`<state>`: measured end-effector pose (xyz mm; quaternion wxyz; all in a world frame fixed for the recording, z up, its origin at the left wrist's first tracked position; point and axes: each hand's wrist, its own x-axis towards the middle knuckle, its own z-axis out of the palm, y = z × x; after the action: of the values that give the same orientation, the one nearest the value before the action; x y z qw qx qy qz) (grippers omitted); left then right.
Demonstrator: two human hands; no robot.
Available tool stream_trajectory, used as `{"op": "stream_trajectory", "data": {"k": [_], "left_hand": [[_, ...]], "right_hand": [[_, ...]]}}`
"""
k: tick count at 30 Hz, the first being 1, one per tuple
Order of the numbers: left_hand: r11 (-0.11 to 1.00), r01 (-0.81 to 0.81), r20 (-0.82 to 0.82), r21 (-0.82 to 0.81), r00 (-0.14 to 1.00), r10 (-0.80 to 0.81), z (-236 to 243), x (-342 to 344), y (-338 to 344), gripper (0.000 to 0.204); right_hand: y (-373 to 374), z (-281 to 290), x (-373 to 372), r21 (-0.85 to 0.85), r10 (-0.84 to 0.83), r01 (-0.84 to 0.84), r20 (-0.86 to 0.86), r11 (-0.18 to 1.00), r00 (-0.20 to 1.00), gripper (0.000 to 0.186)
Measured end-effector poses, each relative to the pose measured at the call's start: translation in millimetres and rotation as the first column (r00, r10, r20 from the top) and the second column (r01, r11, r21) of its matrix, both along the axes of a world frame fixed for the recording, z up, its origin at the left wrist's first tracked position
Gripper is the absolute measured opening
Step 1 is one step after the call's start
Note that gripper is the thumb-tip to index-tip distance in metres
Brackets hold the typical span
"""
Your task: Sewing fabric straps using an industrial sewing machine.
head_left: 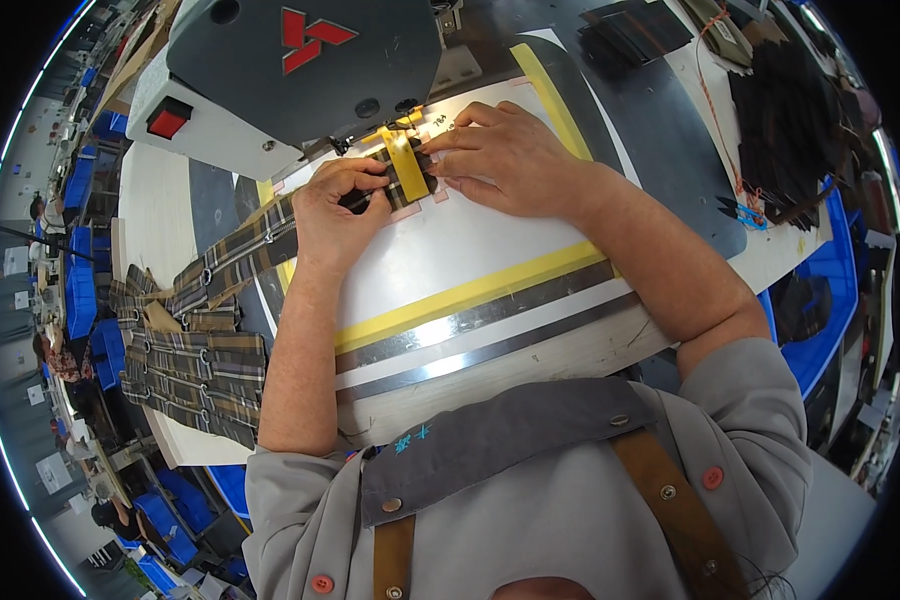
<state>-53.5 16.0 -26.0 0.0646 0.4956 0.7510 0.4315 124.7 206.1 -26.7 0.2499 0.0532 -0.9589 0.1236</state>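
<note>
A brown and black plaid strap (260,238) with metal rings runs up from the left to the yellow clamp plate (406,168) under the sewing machine head. My left hand (335,212) pinches the strap between thumb and fingers just left of that plate. On the plate's other side, my right hand (515,165) has its fingertips gathered on the strap's dark end. The part of the fabric beneath the plate is hidden. A white sheet (460,250) edged with yellow tape lies under both hands.
The grey sewing machine head (310,70), with a red switch (169,117), stands close above my hands. Several plaid straps (195,370) hang over the table's left edge. On the right are blue thread snips (745,213), dark fabric strips (790,120) and a blue bin (820,300).
</note>
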Motion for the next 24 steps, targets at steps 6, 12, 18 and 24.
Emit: {"op": "stream_trajectory", "data": {"k": [6,12,18,24], "left_hand": [[1.0,0.002,-0.053,-0.01,0.999,-0.002,1,-1,-2,0.012],[1.0,0.026,-0.038,-0.011,0.999,-0.026,-3,-3,1,0.014],[0.977,-0.2,-0.007,-0.075,0.98,0.2,-3,16,35,0.025],[0.92,-0.392,-0.444,-0.03,0.83,0.339,-32,21,54,0.05]], "right_hand": [[-1,-2,-1,-0.018,0.024,-0.024,-0.032,1.0,0.999,0.015],[11,-6,-2,-0.166,0.008,-0.028,-0.119,0.986,0.993,0.016],[17,-8,0,-0.198,-0.058,0.033,-0.119,0.98,0.991,0.018],[17,-11,-7,-0.265,-0.062,0.034,-0.102,0.964,0.993,0.015]]}}
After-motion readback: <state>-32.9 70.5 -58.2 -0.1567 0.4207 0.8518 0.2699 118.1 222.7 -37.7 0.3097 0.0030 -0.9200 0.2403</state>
